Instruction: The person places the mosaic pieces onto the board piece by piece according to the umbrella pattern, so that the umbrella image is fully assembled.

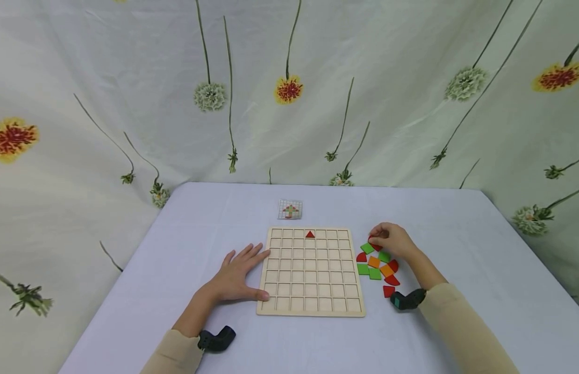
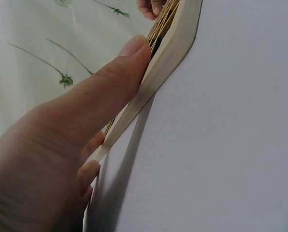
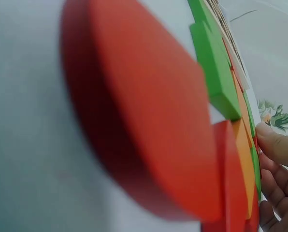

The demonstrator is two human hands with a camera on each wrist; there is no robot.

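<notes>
Board [image 1: 310, 271], left hand [image 1: 235, 276] spread at left edge [image 1: 264, 272], right hand [image 1: 394, 241] seemingly pinching red piece [image 1: 377, 248]

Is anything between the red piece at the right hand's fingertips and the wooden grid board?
Yes: a flat green piece lies between the red piece and the right edge of the board. Lifting over it would likely suffice. The left hand is at the board's opposite edge, outside that path.

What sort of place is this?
Perhaps an indoor tabletop play or staging area: a white-covered table, a flower-printed cloth backdrop, and a wooden grid board with loose coloured pieces beside it.
</notes>
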